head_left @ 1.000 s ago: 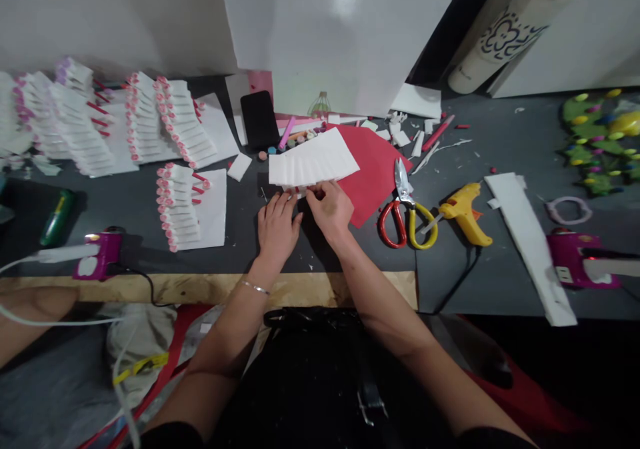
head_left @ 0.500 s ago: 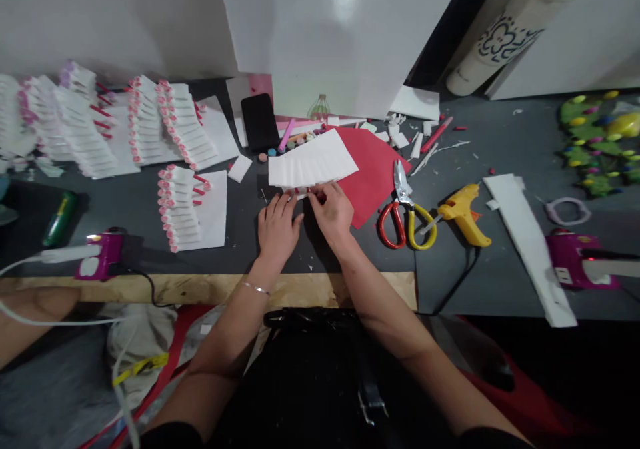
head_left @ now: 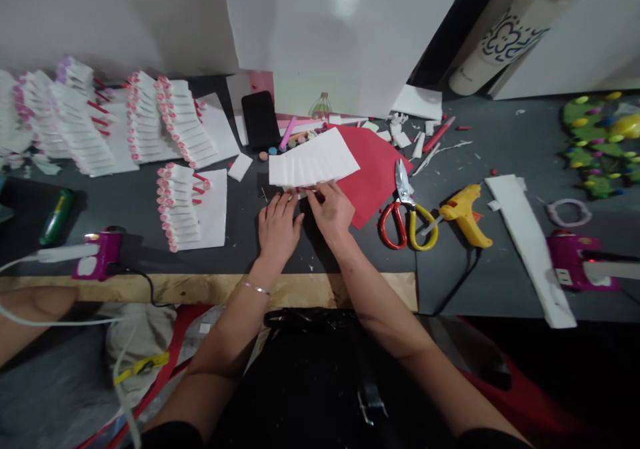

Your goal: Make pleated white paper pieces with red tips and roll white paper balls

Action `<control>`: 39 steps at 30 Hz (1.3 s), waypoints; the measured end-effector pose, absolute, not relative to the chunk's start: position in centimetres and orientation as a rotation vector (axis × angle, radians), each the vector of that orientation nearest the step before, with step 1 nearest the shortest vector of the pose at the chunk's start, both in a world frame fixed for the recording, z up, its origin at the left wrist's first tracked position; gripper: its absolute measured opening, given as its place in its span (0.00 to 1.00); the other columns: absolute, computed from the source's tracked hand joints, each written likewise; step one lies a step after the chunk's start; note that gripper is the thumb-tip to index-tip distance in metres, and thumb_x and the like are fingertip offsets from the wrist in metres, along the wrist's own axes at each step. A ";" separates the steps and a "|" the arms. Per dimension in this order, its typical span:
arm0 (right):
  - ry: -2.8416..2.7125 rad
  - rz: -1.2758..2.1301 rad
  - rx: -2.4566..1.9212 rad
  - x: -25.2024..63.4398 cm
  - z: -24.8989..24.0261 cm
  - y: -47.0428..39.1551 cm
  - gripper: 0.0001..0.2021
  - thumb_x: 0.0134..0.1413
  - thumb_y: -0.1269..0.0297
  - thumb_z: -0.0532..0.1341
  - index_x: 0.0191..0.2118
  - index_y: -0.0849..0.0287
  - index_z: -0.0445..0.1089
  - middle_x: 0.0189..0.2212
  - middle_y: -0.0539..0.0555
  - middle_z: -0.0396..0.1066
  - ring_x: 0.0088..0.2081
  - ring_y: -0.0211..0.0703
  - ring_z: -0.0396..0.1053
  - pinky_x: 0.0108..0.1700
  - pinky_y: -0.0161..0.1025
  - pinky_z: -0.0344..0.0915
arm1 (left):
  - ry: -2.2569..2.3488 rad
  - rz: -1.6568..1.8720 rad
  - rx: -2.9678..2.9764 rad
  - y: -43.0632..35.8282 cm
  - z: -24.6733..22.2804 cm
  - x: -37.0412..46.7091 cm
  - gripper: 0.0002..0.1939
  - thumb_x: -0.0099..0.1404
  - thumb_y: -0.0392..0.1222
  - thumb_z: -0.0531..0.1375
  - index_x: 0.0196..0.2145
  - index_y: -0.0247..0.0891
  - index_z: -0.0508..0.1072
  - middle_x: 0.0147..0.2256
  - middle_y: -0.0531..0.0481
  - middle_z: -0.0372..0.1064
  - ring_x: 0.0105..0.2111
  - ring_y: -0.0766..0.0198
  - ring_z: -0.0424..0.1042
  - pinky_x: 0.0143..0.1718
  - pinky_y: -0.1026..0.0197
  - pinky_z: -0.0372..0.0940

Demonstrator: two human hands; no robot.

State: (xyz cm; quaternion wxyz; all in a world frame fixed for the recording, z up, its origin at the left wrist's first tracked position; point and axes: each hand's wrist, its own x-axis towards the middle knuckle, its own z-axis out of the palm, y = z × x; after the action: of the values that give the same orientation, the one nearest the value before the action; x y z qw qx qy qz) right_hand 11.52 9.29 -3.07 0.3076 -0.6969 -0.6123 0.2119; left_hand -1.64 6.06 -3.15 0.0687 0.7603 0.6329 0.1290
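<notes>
Head view, right hand's grip pinched on white strip, left's unclear.

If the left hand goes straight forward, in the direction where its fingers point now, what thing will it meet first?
Probably the small red-and-white strip at the fingertips of the left hand, then the ridged white sheet. Exact height and contact are unclear.

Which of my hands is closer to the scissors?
Right: the right hand is left of the scissors, and the left hand is farther left, past the right one.
</notes>
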 end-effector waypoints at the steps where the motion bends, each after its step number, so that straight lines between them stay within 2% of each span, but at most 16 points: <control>1: -1.628 0.560 -1.846 11.5 -3.1 9.3 0.13 0.64 0.55 0.56 0.41 0.53 0.76 0.41 0.53 0.75 0.40 0.45 0.71 0.33 0.36 0.59 | 1.904 0.399 2.285 6.1 -3.2 -1.6 0.23 0.72 0.46 0.49 0.61 0.39 0.66 0.61 0.39 0.65 0.63 0.48 0.60 0.59 0.45 0.57; 8: -1.695 0.554 -1.862 11.3 -3.1 9.5 0.11 0.64 0.58 0.56 0.40 0.53 0.75 0.40 0.53 0.74 0.38 0.45 0.71 0.30 0.37 0.55 | 1.893 0.441 2.271 6.0 -3.3 -1.6 0.23 0.72 0.47 0.50 0.61 0.39 0.66 0.61 0.38 0.65 0.63 0.46 0.61 0.59 0.43 0.57; 14: -1.702 0.581 -1.834 12.6 -2.5 8.4 0.08 0.61 0.61 0.58 0.37 0.56 0.74 0.36 0.54 0.72 0.36 0.44 0.69 0.33 0.37 0.58 | 1.900 0.452 2.254 6.0 -3.4 -1.7 0.23 0.72 0.46 0.50 0.61 0.38 0.66 0.60 0.38 0.66 0.63 0.47 0.61 0.59 0.44 0.56; 20: -1.634 0.688 -1.603 14.5 -2.1 8.0 0.07 0.59 0.64 0.58 0.34 0.57 0.72 0.34 0.54 0.71 0.35 0.43 0.68 0.38 0.38 0.63 | 1.914 0.470 2.273 6.1 -3.3 -1.6 0.22 0.72 0.46 0.51 0.59 0.35 0.67 0.59 0.35 0.67 0.61 0.46 0.62 0.59 0.45 0.57; 23: -1.528 0.778 -1.567 14.7 -2.0 8.2 0.06 0.57 0.64 0.59 0.32 0.57 0.72 0.31 0.52 0.71 0.32 0.41 0.67 0.39 0.38 0.64 | 1.895 0.473 2.265 6.1 -3.0 -1.6 0.21 0.71 0.46 0.53 0.57 0.36 0.68 0.58 0.36 0.68 0.60 0.46 0.62 0.58 0.45 0.57; 26: -1.412 0.903 -1.527 14.7 -1.8 7.8 0.07 0.55 0.61 0.60 0.31 0.57 0.72 0.27 0.50 0.70 0.28 0.39 0.65 0.35 0.37 0.64 | 1.911 0.550 2.242 5.8 -2.4 -1.5 0.17 0.70 0.46 0.55 0.53 0.39 0.73 0.54 0.38 0.71 0.56 0.47 0.65 0.55 0.47 0.59; 32: -1.151 1.166 -1.387 14.6 -1.4 6.3 0.11 0.52 0.54 0.62 0.33 0.57 0.73 0.30 0.51 0.74 0.30 0.39 0.68 0.35 0.37 0.66 | 1.791 1.008 1.900 5.1 -1.0 -0.4 0.11 0.69 0.47 0.58 0.38 0.40 0.78 0.37 0.46 0.74 0.40 0.57 0.71 0.46 0.54 0.65; 36: -1.163 1.184 -1.387 14.5 -1.2 6.0 0.11 0.51 0.54 0.62 0.32 0.57 0.73 0.29 0.50 0.74 0.29 0.39 0.67 0.34 0.36 0.66 | 1.653 1.147 1.534 5.1 -1.1 0.3 0.11 0.65 0.49 0.61 0.38 0.39 0.78 0.34 0.49 0.75 0.35 0.62 0.72 0.38 0.60 0.66; 39: -1.240 1.173 -1.397 14.4 -1.2 5.7 0.10 0.52 0.55 0.62 0.32 0.57 0.73 0.28 0.50 0.74 0.29 0.39 0.68 0.34 0.36 0.66 | 1.561 1.165 1.364 5.2 -1.5 0.4 0.11 0.62 0.49 0.63 0.35 0.39 0.79 0.34 0.49 0.75 0.35 0.62 0.73 0.38 0.61 0.67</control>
State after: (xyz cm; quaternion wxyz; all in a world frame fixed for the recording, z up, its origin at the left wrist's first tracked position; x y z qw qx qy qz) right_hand 14.38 5.74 -1.18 0.4510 -0.5654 -0.5017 0.4746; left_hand 0.40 5.22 -1.52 0.3727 0.5322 0.6093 0.4546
